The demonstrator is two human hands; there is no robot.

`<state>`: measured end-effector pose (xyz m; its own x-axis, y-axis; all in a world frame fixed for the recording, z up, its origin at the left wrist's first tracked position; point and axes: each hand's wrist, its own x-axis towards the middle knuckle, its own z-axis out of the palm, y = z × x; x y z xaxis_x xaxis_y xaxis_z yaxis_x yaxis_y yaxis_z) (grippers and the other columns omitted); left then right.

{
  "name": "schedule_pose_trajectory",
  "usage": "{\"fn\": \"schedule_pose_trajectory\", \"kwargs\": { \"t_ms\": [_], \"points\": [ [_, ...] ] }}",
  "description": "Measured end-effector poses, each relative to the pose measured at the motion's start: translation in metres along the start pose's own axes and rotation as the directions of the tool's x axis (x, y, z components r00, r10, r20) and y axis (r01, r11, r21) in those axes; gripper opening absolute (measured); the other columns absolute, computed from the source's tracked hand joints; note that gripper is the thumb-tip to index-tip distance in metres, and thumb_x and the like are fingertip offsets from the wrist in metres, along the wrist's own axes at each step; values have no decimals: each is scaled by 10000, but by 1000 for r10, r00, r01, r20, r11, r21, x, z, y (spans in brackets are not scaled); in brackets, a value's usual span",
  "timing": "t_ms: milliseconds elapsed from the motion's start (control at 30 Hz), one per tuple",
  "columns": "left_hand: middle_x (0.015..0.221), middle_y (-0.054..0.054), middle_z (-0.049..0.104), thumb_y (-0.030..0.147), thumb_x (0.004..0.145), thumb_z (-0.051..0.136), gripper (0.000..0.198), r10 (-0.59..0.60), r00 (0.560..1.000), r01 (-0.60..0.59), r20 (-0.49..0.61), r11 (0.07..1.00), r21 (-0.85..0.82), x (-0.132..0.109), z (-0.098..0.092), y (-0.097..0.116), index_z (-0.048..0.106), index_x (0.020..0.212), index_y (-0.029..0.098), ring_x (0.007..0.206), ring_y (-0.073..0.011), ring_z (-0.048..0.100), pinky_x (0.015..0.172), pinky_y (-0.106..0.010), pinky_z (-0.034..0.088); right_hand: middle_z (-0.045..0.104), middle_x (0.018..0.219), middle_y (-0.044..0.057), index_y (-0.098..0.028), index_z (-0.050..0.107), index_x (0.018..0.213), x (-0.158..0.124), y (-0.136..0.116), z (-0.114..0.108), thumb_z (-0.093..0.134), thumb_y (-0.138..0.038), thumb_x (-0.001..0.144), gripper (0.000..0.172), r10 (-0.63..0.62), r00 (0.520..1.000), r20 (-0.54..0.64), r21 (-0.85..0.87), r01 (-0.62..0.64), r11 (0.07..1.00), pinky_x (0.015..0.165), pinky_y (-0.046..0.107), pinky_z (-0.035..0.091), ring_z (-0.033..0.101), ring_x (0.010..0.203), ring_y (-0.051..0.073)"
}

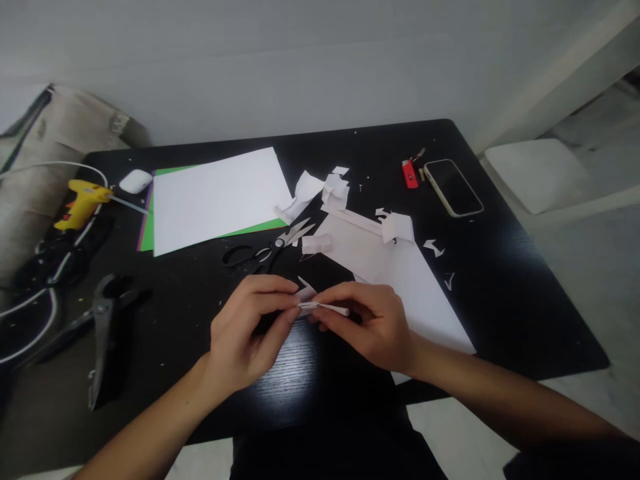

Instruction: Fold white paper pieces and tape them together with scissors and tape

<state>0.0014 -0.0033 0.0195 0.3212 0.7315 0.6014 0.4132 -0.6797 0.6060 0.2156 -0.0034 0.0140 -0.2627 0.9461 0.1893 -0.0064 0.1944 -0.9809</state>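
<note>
My left hand [247, 330] and my right hand [367, 323] meet over the near middle of a black table [525, 293]. Both pinch a small folded piece of white paper [320, 305] between thumb and fingers, the left hand on its left end, the right hand on its right end. The paper is held just above the table top. Black-handled scissors [267, 250] lie just beyond the hands. A larger cut white sheet [400, 273] lies under and beyond my right hand.
A white sheet [217, 197] on green and purple paper lies at the back left, with a white earbud case [136, 181] and yellow glue gun [83, 202]. Pliers [103, 320] lie at left. Paper scraps [333, 190], a red lighter [409, 173] and phone [453, 187] lie behind.
</note>
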Motion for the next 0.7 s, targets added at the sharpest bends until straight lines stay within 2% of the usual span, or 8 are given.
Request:
{"fn": "schedule_pose_trajectory", "kwargs": {
  "t_ms": [100,267,433,533,700],
  "points": [
    [1086,-99,705,-44,863,702,293,3,1000,-3,-1,1000,-1,-1,0,1,679,1098,129,1005,-199,702,840,-318,594,841,953,56,-203,805,1039,0,-1,0,802,-194,890,150,-8,1000,0,12,8,1000,655,268,670,800,744,176],
    [1085,-101,711,-33,854,717,285,0,1000,0,-3,1000,10,-5,0,0,690,1087,129,991,-202,705,826,-330,597,833,839,31,-194,810,1016,0,-4,-1,775,-165,913,113,-9,1000,-3,12,9,1000,667,244,658,798,710,156],
    [1071,-93,743,-9,836,729,346,25,999,-24,-27,999,21,-1,3,1,704,1130,172,983,-236,719,820,-391,603,834,832,12,-217,812,1011,1,-3,-1,770,-177,919,108,-32,999,-3,-52,31,998,667,248,654,791,690,150],
    [1013,-62,776,27,838,751,382,44,999,-44,-1,999,28,2,4,2,700,1170,208,913,-225,734,818,-402,598,836,844,7,-239,811,1027,1,-1,-1,767,-190,925,122,-43,999,19,-110,45,993,692,273,655,793,724,164],
    [965,-40,788,67,889,732,334,-21,997,21,70,1000,10,3,3,0,699,1183,221,833,-190,734,772,-359,578,837,877,14,-245,806,1032,1,4,-1,750,-210,938,115,-57,997,57,-157,65,986,689,284,641,790,750,171]
  ]
}}
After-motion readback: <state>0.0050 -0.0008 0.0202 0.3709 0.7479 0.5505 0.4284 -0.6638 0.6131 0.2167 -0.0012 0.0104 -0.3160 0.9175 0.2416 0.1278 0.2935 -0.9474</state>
